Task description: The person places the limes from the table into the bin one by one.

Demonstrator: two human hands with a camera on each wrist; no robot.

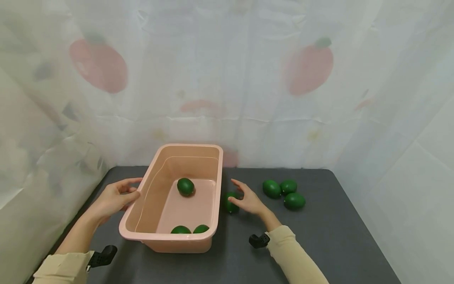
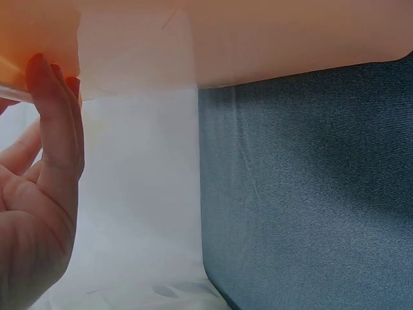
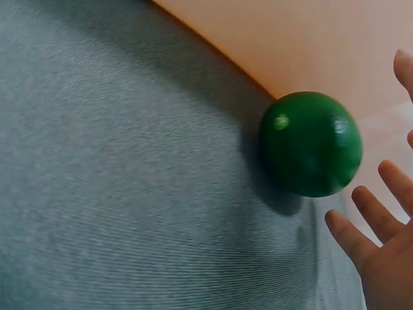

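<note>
Head view is showing the right hand (image 1: 248, 200) hovering with fingers spread and relaxed, not gripping anything, right next to a green avocado (image 1: 229, 202) that's sitting on the dark table (image 1: 337, 236), just outside the right wall of the pink tub (image 1: 218, 185). The avocado is lying to the left of that hand, between the fingertips and the tub wall, so the right hand is clearly the nearer one. Whether a fingertip is actually touching it I honestly can't tell from up here; in the right wrist view the fingers (image 3: 361, 232) are looking close but apart from the avocado (image 3: 311, 143), with a sliver of table showing between them.

Long axis is tricky. It's looking nearly round from the wrist cam, with a small pale spot, maybe the stem end, facing up toward the camera. From the head cam it's seeming slightly taller than wide, so I'd guess it's pointing roughly along the tub's side, away from the person, but that's a guess.

The left hand (image 1: 114, 197) is resting open on the tub's left rim, fingers straight against the wall, holding nothing else.

Three more green ones (image 1: 283, 192) are clustering further right on the table, and three are sitting inside the tub (image 1: 186, 186).
</note>
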